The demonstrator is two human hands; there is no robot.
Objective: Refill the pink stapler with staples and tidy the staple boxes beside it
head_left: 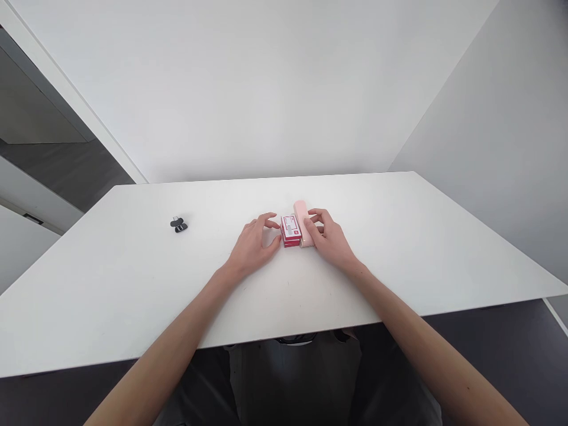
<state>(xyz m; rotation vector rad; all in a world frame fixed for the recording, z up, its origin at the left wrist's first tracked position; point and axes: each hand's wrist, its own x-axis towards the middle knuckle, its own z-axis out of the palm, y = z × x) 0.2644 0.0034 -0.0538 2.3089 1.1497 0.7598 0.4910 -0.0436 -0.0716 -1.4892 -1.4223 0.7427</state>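
Note:
Near the middle of the white table (213,204) stand small red-and-white boxes (291,227), apparently two in a stack, with a printed label on top. Against their right side rests a long pink object (301,213) with rounded edges; its exact kind is unclear. My right hand (329,238) grips this pink object from the right, thumb on top and fingers partly hidden behind it. On the other side, my left hand (254,244) is open, thumb and fingers apart, with its fingertips at or just beside the boxes' left edge.
Two small dark items (179,225), like USB drives, lie together on the left of the table, one with a metal plug. A white wall (266,89) rises behind the table's far edge. My legs are below the near edge.

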